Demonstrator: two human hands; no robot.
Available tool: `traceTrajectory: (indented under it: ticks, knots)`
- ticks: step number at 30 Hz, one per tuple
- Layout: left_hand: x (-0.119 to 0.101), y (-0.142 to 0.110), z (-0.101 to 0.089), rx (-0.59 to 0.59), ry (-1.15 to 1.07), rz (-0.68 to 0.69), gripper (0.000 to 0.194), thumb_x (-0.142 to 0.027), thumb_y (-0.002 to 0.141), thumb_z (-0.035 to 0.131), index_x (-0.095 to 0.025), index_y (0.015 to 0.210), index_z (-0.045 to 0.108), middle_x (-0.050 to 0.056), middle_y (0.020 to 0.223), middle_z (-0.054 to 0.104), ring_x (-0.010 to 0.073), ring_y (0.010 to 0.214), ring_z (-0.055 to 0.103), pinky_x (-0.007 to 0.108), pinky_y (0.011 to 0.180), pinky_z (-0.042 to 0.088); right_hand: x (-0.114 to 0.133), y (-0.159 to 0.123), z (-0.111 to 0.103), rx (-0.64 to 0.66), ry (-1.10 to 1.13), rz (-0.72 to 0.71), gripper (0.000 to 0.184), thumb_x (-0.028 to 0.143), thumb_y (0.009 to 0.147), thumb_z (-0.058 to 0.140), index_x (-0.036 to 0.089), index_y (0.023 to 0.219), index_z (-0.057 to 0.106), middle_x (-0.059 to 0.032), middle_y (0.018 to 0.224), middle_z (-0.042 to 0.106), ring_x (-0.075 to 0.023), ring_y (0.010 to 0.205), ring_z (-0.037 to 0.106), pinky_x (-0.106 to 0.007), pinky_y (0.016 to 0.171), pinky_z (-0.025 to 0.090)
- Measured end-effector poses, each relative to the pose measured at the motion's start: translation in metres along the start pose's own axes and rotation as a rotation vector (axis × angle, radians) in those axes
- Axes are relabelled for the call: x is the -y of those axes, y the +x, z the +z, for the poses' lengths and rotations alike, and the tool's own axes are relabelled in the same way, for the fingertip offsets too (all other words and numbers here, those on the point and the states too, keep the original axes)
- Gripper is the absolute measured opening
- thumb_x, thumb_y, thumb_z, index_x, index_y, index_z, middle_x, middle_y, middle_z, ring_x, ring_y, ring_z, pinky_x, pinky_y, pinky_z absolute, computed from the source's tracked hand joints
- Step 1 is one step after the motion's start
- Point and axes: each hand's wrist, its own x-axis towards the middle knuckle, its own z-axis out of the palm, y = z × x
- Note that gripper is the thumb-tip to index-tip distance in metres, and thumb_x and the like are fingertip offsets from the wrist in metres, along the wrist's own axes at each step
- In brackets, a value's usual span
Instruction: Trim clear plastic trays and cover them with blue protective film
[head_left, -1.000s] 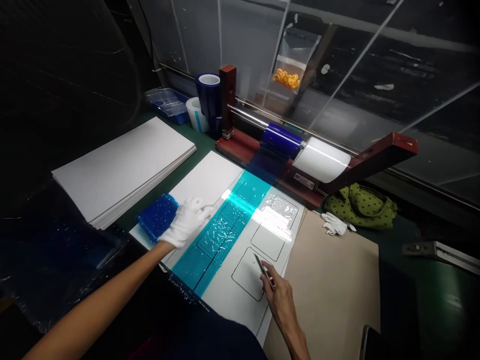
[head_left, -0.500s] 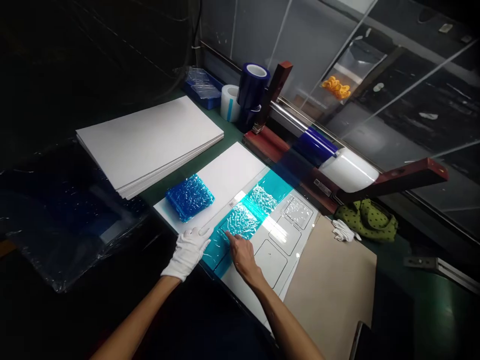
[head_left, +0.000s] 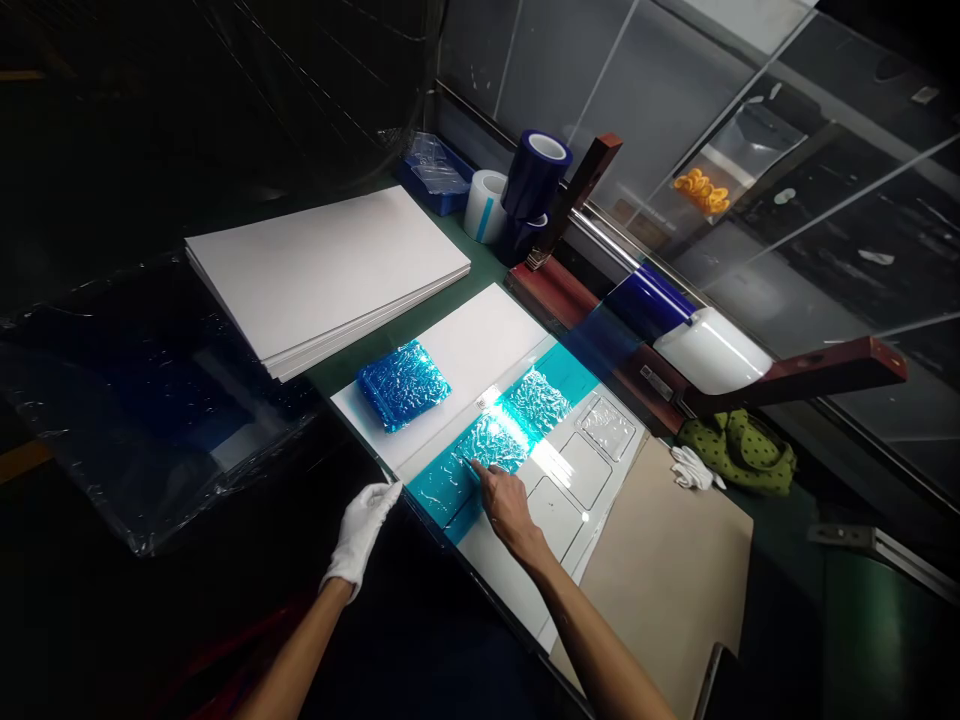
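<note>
While our bare right hand (head_left: 511, 508) curls with its forefinger reaching onto the teal film (head_left: 435, 490), our gloved left hand (head_left: 360, 530) bunches its fingers by the film's near end; we cannot tell whether either grips anything. Mid-frame, the film's long axis slants towards the blue roll (head_left: 656, 296), upper right.

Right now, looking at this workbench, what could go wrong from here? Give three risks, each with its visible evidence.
The bare right hand seems to hold a slim tool against the teal film; a slip might tear the film or hurt ungloved skin.

The film is heavily wrinkled, so it might snag or stick unevenly.

The upper blue roll stands on the lower blue roll beside the stand's upright; a knock could topple it.
</note>
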Motion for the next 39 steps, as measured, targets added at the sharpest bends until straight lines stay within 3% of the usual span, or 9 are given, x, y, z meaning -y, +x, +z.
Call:
traceTrajectory:
  ticks: [4, 8, 13, 19, 24, 27, 34, 39]
  knots:
    - [0.001, -0.011, 0.005, 0.04, -0.148, -0.081, 0.053, -0.067, 0.066, 0.06, -0.016, 0.079, 0.068, 0.003, 0.07, 0.062, 0.0138, 0.059, 0.05, 0.027, 0.058, 0.04, -0.016, -0.03, 0.007, 0.013, -0.03, 0.027, 0.046, 0.014, 0.096, 0.025, 0.026, 0.135, 0.045, -0.0069, 0.086, 0.065, -0.0171, 0.065, 0.061, -0.025, 0.053, 0.032]
    - [-0.001, -0.015, 0.015, 0.041, -0.221, -0.123, 0.047, -0.063, 0.061, 0.067, -0.016, 0.062, 0.063, -0.004, 0.05, 0.045, 0.0106, 0.051, 0.039, 0.025, 0.052, 0.03, -0.03, -0.059, 0.013, 0.045, -0.022, 0.059, 0.047, 0.011, 0.094, 0.027, 0.025, 0.135, 0.046, -0.008, 0.09, 0.067, -0.0162, 0.067, 0.062, -0.024, 0.054, 0.033]
    - [-0.002, -0.016, 0.023, -0.013, -0.293, -0.123, 0.045, -0.059, 0.058, 0.072, -0.016, 0.068, 0.065, -0.006, 0.051, 0.043, 0.01, 0.053, 0.038, 0.025, 0.055, 0.03, -0.047, -0.094, 0.024, 0.049, 0.033, 0.106, 0.049, 0.009, 0.091, 0.03, 0.028, 0.131, 0.051, -0.0061, 0.083, 0.067, -0.0161, 0.064, 0.062, -0.024, 0.053, 0.032]
    - [-0.014, -0.03, 0.022, -0.025, -0.381, -0.082, 0.044, -0.054, 0.057, 0.075, -0.015, 0.078, 0.068, -0.003, 0.062, 0.053, 0.0114, 0.059, 0.041, 0.026, 0.061, 0.035, -0.055, -0.126, 0.037, -0.062, 0.27, 0.185, 0.043, 0.016, 0.089, 0.033, 0.026, 0.121, 0.061, -0.0051, 0.081, 0.069, -0.0183, 0.068, 0.065, -0.024, 0.057, 0.038]
    - [-0.03, -0.035, 0.003, -0.042, -0.437, -0.028, 0.036, -0.05, 0.06, 0.076, -0.017, 0.071, 0.066, -0.005, 0.059, 0.048, 0.0096, 0.057, 0.039, 0.025, 0.061, 0.035, -0.048, -0.131, 0.035, -0.206, 0.524, 0.205, 0.041, 0.022, 0.087, 0.038, 0.022, 0.12, 0.063, -0.0086, 0.092, 0.072, -0.0225, 0.078, 0.068, -0.028, 0.07, 0.047]
    - [-0.042, -0.011, -0.018, -0.077, -0.486, 0.019, 0.037, -0.05, 0.061, 0.076, -0.017, 0.063, 0.061, -0.006, 0.056, 0.044, 0.0079, 0.057, 0.039, 0.024, 0.066, 0.038, -0.044, -0.129, 0.031, -0.263, 0.623, 0.194, 0.04, 0.024, 0.087, 0.041, 0.022, 0.12, 0.063, -0.0095, 0.1, 0.072, -0.0244, 0.083, 0.069, -0.03, 0.073, 0.05]
    - [-0.081, 0.086, -0.057, -0.173, -0.578, 0.148, 0.045, -0.048, 0.051, 0.082, -0.013, 0.072, 0.063, -0.006, 0.059, 0.049, 0.005, 0.053, 0.039, 0.021, 0.056, 0.036, -0.044, -0.124, 0.029, -0.331, 0.618, 0.16, 0.04, 0.023, 0.086, 0.041, 0.019, 0.121, 0.062, -0.009, 0.108, 0.07, -0.0237, 0.089, 0.069, -0.03, 0.074, 0.053]
    - [-0.099, 0.124, -0.059, -0.174, -0.522, 0.19, 0.023, -0.033, 0.076, 0.069, -0.013, 0.072, 0.058, -0.007, 0.058, 0.05, 0.0052, 0.048, 0.041, 0.021, 0.051, 0.038, -0.047, -0.123, 0.028, -0.327, 0.582, 0.185, 0.04, 0.021, 0.087, 0.04, 0.02, 0.12, 0.062, -0.0079, 0.11, 0.07, -0.0229, 0.093, 0.068, -0.029, 0.075, 0.054]
